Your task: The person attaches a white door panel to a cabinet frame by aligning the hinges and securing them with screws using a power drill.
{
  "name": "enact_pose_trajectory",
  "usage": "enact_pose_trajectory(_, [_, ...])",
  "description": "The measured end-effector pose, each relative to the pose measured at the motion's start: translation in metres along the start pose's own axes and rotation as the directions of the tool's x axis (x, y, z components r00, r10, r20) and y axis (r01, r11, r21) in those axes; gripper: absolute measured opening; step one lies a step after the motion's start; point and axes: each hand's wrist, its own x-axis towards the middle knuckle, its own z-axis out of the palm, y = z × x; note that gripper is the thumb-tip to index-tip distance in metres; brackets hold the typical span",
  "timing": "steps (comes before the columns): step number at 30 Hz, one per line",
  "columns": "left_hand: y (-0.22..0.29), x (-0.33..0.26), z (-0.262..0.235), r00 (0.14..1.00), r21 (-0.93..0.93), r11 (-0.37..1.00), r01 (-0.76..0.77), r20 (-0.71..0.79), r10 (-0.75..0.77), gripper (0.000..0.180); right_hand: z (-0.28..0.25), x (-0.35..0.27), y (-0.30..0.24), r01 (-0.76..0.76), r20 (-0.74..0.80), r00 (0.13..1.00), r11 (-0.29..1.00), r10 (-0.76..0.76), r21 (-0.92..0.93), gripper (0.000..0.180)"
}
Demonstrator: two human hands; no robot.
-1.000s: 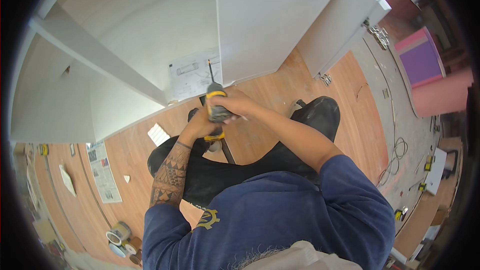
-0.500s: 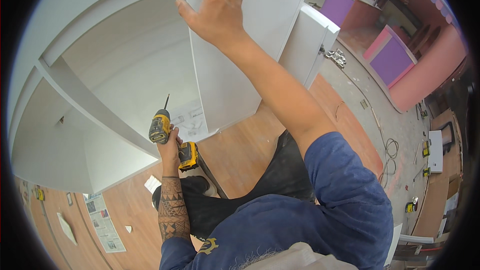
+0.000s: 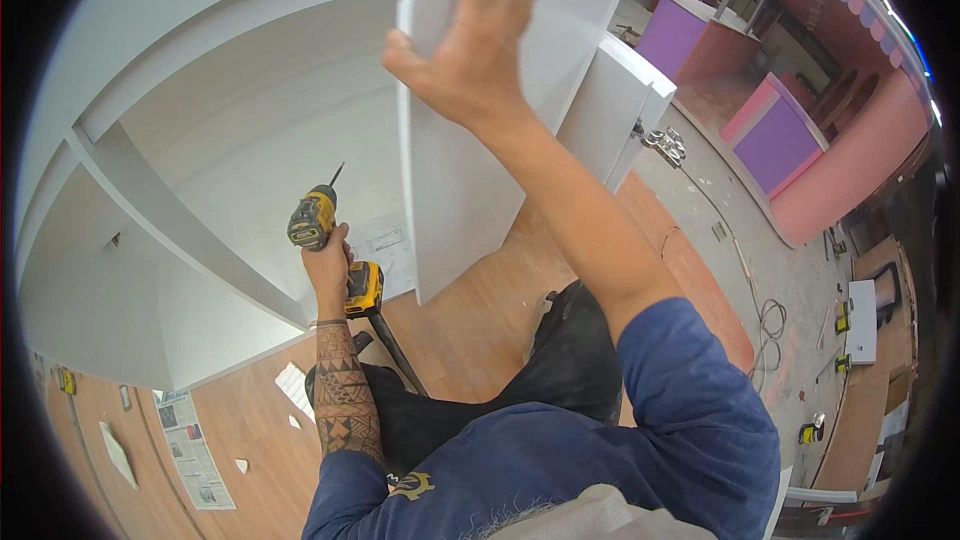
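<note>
My left hand (image 3: 326,268) is closed round the grip of a yellow and black cordless driver (image 3: 313,220). Its long bit points up and away, toward the inside of a white cabinet (image 3: 270,120). Farther up and to the right, my right hand (image 3: 475,55) grips the upper corner of a white cabinet door (image 3: 455,190), thumb on the near edge and fingers over the top. The door stands partly swung out from the cabinet front. On the cabinet's floor, behind the driver, lies a sheet with line drawings (image 3: 385,240).
A second white door (image 3: 610,105) stands out at the right, with metal hinges (image 3: 664,145) near its edge. Newspaper (image 3: 190,450) and white scraps lie on the wood-look floor (image 3: 270,410) at left. A cable (image 3: 768,325), several yellow tools and pink and purple counters (image 3: 775,145) are on the right.
The white door has swung out toward me, so its edge now shows. My right hand has moved right and down with it. The driver has shifted slightly up and left.
</note>
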Motion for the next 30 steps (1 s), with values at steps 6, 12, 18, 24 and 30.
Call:
enact_pose_trajectory(6, [0.000, 0.003, 0.000, 0.996, -0.068, 0.998, -0.010, 0.082, 0.015, 0.014, -0.116, -0.015, 0.004, -0.045, 0.110, 0.994, 0.974, 0.021, 0.220, 0.053])
enact_pose_trajectory(12, [-0.013, 0.000, 0.056, 0.959, -0.193, 0.968, 0.163, 0.262, -0.109, 0.015, -0.198, -0.035, 0.034, -0.204, 0.168, 0.974, 0.910, 0.152, 0.361, 0.053])
enact_pose_trajectory(18, [-0.074, 0.006, 0.096, 0.776, -0.180, 0.845, 0.504, 0.524, -0.351, 0.018, -0.234, -0.093, 0.029, -0.450, 0.055, 0.891, 0.864, 0.450, 0.223, 0.070])
enact_pose_trajectory(24, [-0.167, 0.017, 0.127, 0.605, -0.148, 0.675, 0.723, 0.608, -0.514, 0.021, -0.274, -0.229, 0.018, -0.511, 0.587, 0.640, 0.845, 0.496, -0.158, 0.056])
enact_pose_trajectory(30, [-0.261, 0.013, 0.143, 0.524, -0.266, 0.474, 0.840, 0.625, -0.578, 0.026, -0.294, -0.338, 0.037, -0.735, 0.702, 0.261, 0.608, 0.662, -0.301, 0.059])
